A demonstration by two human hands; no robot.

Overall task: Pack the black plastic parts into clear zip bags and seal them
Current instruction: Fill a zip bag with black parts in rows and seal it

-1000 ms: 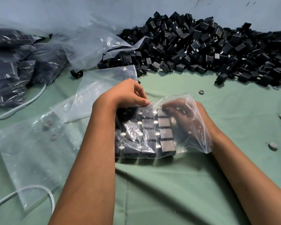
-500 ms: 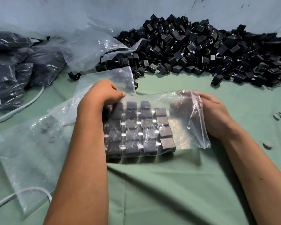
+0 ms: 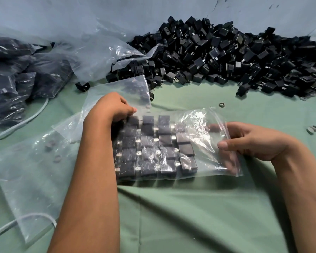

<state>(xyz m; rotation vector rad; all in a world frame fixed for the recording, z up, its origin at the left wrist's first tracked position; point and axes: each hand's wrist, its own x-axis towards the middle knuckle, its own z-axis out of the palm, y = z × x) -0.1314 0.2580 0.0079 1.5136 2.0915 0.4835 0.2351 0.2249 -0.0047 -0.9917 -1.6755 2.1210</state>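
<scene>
Right hand pinches zip bag mouth — left hand fisted.

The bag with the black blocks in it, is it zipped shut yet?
Cannot tell for sure. The right hand pinches the zip bag at its zip edge; the left hand holds the other end.

Soft even light, glare on plastic, wide-angle edge bending, slight blur

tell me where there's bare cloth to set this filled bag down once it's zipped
The widest bare patch of the green cloth lies near the person, between the forearms below the filled bag. A narrower strip runs between that bag and the loose pile of black parts. It is crowded left with empty bags and packed bags; small rings dot the right edge.
</scene>
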